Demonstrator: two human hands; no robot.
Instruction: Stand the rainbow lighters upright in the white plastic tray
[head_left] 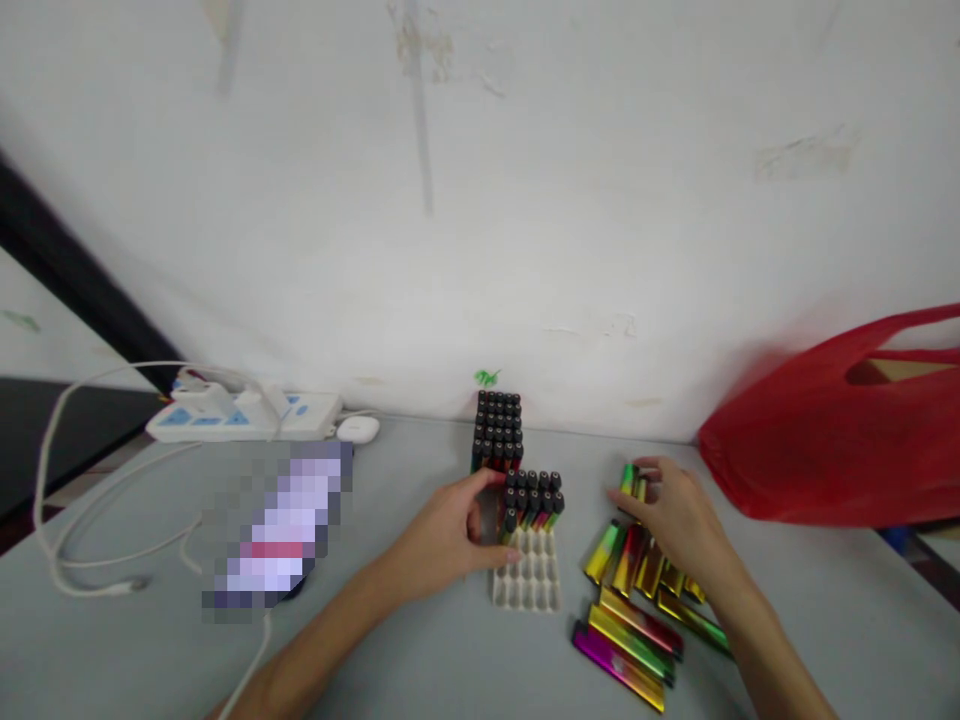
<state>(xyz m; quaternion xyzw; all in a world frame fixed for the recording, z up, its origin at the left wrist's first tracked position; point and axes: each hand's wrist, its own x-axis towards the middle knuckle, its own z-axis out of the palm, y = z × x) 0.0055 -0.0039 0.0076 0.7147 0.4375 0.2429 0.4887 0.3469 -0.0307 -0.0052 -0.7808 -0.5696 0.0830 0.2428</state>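
A white moulded tray [527, 585] with rows of small cells lies on the table, its far rows filled with upright shiny tubes with black tips [533, 490]. My left hand [448, 530] is curled round the tray's left side, thumb on its edge and forefinger beside the back row. Over to the right, my right hand [671, 505] has its fingers closed about a green and yellow tube [628, 478], partly hidden by the hand. Below it lie several loose metallic tubes [634, 635] in yellow, red, green and purple. The exact kind of these tubes I cannot tell.
Behind the tray, against the wall, stands another block of black-tipped tubes [498, 425]. A red bag [810, 430] sits at the right. To the left are a blurred-out phone [289, 525], a power strip [244, 415], a white earphone case [358, 430] and loose white cables [97, 590].
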